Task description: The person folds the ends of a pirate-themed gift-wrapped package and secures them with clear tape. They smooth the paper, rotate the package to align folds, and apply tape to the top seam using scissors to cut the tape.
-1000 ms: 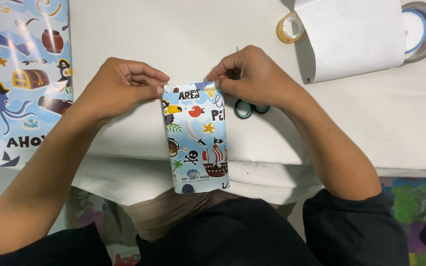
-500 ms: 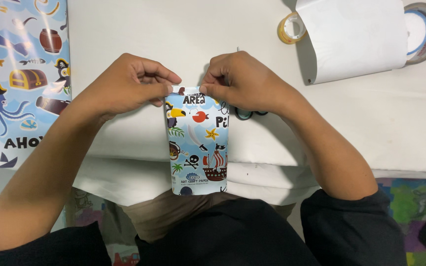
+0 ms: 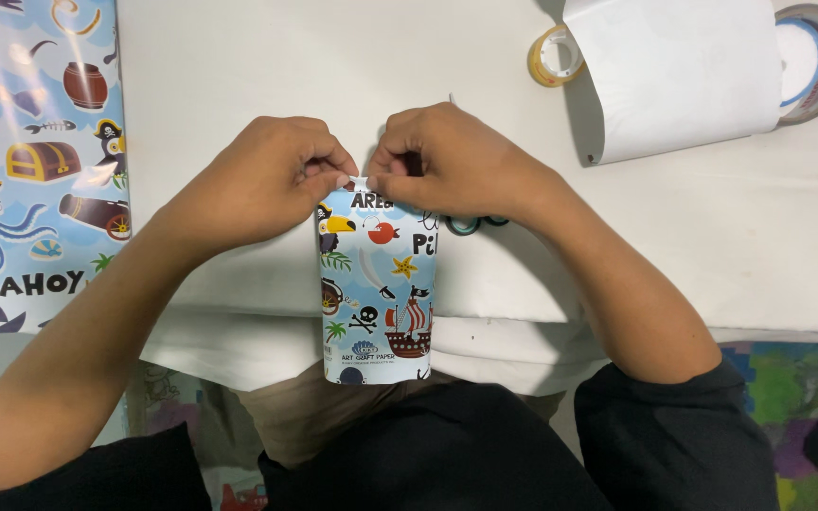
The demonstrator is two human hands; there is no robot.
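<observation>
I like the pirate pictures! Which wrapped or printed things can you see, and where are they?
Packet: middle, pinched at its top by left hand and right hand; tall, blue, pirate pictures.
Sheet: far left on table; flat, blue, same pictures.
Tape roll: top right; round, blue and white label.

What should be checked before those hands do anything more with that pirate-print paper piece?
1. Both hands on the far edge of the paper piece: ok. The left hand and the right hand pinch it side by side, fingertips almost meeting.
2. Paper piece hanging straight: ok. It runs over the table's near edge towards the lap.
3. Far edge folded evenly: cannot tell, the fingers hide it.
4. Tape within reach: ok. A small yellowish tape roll lies beyond the right hand.
5. Scissors free: not ok, mostly covered by the right hand.
6. Spare patterned sheet out of the way: ok, lying off to the left.
</observation>
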